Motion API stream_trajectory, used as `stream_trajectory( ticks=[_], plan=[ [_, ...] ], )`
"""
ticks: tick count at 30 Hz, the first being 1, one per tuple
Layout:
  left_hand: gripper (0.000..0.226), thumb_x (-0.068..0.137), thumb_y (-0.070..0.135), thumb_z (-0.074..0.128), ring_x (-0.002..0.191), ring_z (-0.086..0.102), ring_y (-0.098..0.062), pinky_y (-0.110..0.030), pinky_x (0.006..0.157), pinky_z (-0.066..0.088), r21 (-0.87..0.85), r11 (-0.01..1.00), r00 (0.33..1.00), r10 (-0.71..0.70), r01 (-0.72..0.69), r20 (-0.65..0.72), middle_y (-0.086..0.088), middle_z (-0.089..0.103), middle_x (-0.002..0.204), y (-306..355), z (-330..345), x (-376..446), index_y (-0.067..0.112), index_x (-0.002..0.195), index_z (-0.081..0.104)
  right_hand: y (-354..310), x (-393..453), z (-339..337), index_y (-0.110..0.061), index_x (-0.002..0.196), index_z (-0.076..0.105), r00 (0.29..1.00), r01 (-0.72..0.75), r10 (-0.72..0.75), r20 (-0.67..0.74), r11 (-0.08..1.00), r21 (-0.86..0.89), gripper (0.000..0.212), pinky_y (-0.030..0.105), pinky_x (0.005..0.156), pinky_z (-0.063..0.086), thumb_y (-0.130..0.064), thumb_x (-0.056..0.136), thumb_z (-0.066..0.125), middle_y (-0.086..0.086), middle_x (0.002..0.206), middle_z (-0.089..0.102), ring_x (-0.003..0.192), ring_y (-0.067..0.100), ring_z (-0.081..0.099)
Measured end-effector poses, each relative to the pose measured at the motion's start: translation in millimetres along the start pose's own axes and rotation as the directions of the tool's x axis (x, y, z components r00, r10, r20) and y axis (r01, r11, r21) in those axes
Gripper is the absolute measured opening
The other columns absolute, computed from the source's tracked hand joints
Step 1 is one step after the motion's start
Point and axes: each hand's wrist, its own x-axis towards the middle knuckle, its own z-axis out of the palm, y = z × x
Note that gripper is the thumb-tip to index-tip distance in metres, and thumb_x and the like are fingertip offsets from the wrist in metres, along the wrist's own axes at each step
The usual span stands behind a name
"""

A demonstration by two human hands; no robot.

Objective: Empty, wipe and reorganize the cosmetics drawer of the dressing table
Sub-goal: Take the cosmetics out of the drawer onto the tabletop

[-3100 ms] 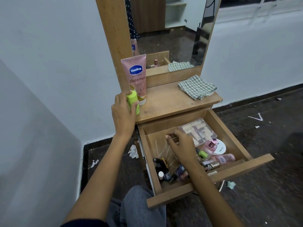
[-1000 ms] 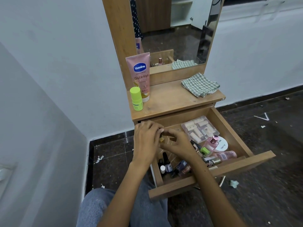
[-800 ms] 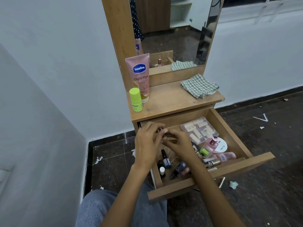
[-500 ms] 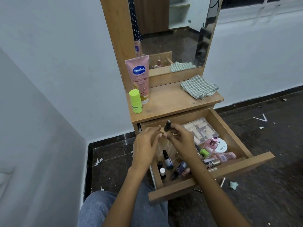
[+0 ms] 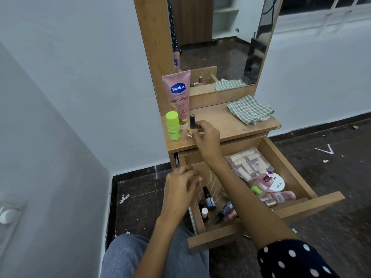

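Fingers of the right hand [image 5: 206, 135] pinch a nail polish bottle [image 5: 192, 125] upright on the worktop [image 5: 224, 125]; the left hand [image 5: 180, 189] hangs relaxed, holding nothing. Most cosmetics remain in the drawer [image 5: 309, 205]. Wiping is not yet begun.

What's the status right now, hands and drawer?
Right hand holds nail polish upright beside green stick. Left hand empty. Drawer open, not emptied.

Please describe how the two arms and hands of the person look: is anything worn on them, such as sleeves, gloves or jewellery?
Both hands, the left hand and the right hand, are bare, without gloves; no ring or watch is visible. The forearms are uncovered. Only the right arm shows a short dark navy sleeve with white polka dots, near the frame's lower edge.
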Motion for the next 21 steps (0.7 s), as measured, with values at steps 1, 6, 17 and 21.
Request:
stream_trajectory(
  ticks=[1,6,17,21],
  plan=[
    [0.014,0.086,0.024,0.068,0.095,0.059,-0.007,-0.034,0.084,0.049,-0.002,1.0,1.0,-0.001,0.001,0.016,0.009,0.066,0.105,-0.1,0.6,-0.7,0.02,0.098,0.073,-0.8,2.0,2.5,-0.008,0.105,0.064,1.0,-0.008,0.008,0.001,1.0,0.009,0.021,0.038,0.08,0.056,-0.006,0.084,0.066,0.006,0.101,0.066,0.091,0.016,0.061],
    [0.011,0.086,0.029,0.067,0.098,0.058,-0.006,-0.04,0.088,0.045,-0.005,1.0,0.996,0.01,-0.01,0.083,0.012,0.067,0.105,0.6,1.3,-1.6,0.024,0.093,0.074,-1.6,2.7,-2.2,-0.01,0.11,0.063,0.995,-0.102,0.101,0.027,0.994,0.042,0.038,0.032,0.083,0.055,-0.02,0.076,0.077,0.003,0.105,0.067,0.096,0.012,0.062],
    [0.014,0.087,0.028,0.065,0.102,0.055,-0.006,-0.036,0.094,0.04,0.02,0.999,0.996,-0.041,0.039,0.08,0.014,0.066,0.106,-4.9,-8.8,-9.7,0.028,0.099,0.072,29.3,-82.7,-49.0,-0.015,0.093,0.068,0.755,0.031,0.393,0.525,0.778,-0.627,0.032,0.031,0.075,0.055,-0.042,0.078,0.073,0.002,0.095,0.067,0.085,0.015,0.063],
    [0.013,0.088,0.027,0.065,0.1,0.056,-0.006,-0.041,0.091,0.045,0.003,0.999,0.996,-0.054,0.054,0.075,0.014,0.066,0.105,-3.7,-9.4,-10.7,0.029,0.098,0.073,20.1,-90.4,-37.6,-0.008,0.102,0.063,0.697,0.169,0.438,0.568,0.669,-0.724,0.046,0.032,0.079,0.054,-0.044,0.076,0.073,0.008,0.103,0.064,0.094,0.022,0.063]
  ],
)
